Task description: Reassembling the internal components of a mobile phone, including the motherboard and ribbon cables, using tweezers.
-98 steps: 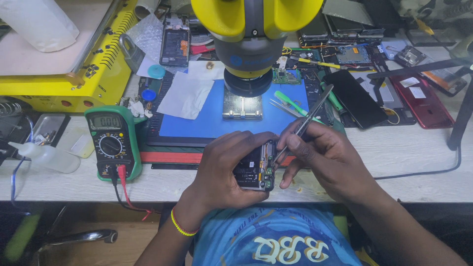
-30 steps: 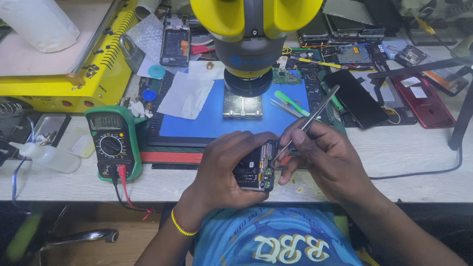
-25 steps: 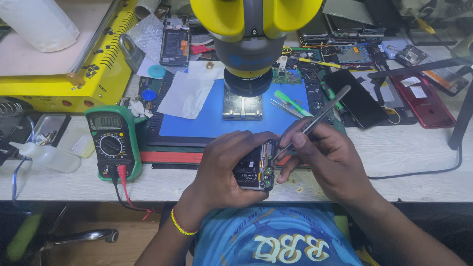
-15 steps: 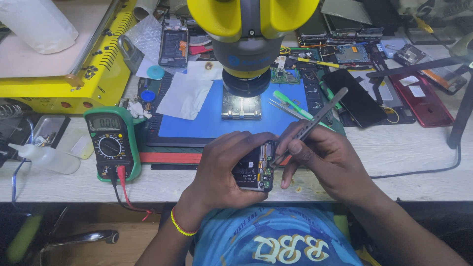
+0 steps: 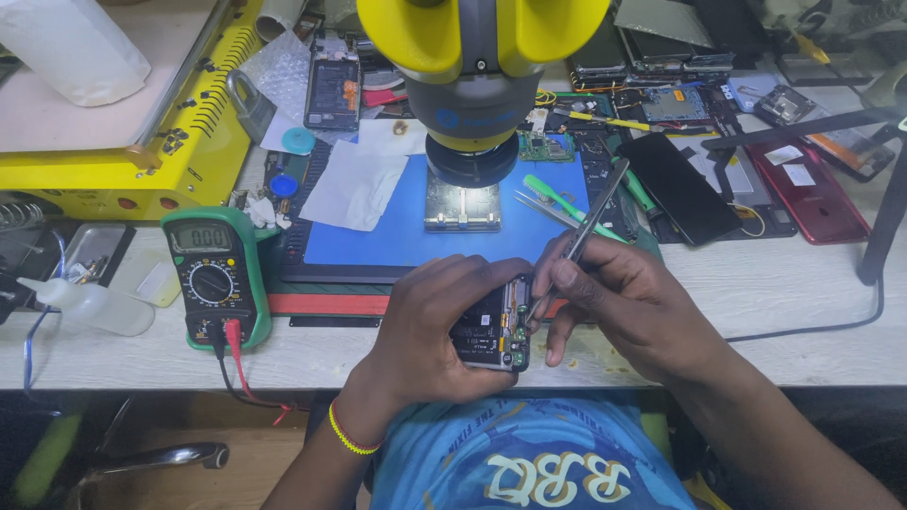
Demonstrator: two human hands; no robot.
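Note:
My left hand point(image 5: 430, 326) grips an opened phone point(image 5: 493, 328) with its circuit board showing, held at the near edge of the white bench. My right hand point(image 5: 628, 307) holds metal tweezers point(image 5: 586, 227) in its fingers, their tips down at the phone's right edge, the handle slanting up and to the right. Both hands sit close together in front of the blue mat point(image 5: 406, 227).
A yellow and grey microscope head point(image 5: 477, 66) hangs over a metal board holder point(image 5: 462, 203). A green multimeter point(image 5: 213, 274) with red and black leads lies left. A yellow machine point(image 5: 179, 132), a squeeze bottle point(image 5: 90, 304), white paper, several phones and parts crowd the bench.
The tweezers' handle has shifted slightly while their tips stay at the phone's edge. My left hand keeps the phone where it was.

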